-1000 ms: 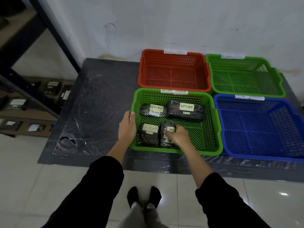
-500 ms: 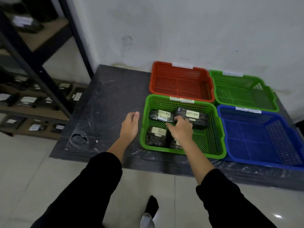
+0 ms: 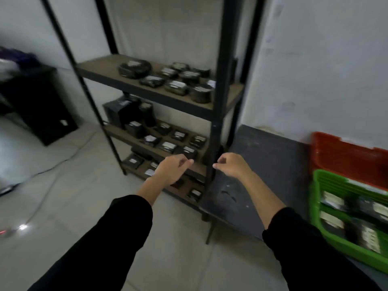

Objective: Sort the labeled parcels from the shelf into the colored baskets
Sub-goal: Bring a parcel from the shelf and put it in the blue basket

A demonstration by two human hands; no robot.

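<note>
Head view. I judge the step in hand to be fetching the next parcel. Left hand [image 3: 172,168] and right hand [image 3: 231,165] are both loosely curled and empty. The middle-tier parcels [image 3: 168,145] lie just beyond the left hand on the shelf [image 3: 100,67]. I'd read one label first, then pinch only that parcel. The green basket [image 3: 336,179] sits well to the right, on the desk [image 3: 268,164].

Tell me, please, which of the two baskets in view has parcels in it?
The green basket, nearer the camera: dark white-labelled parcels lie inside it. The red basket behind it, by the wall, shows none.
</note>
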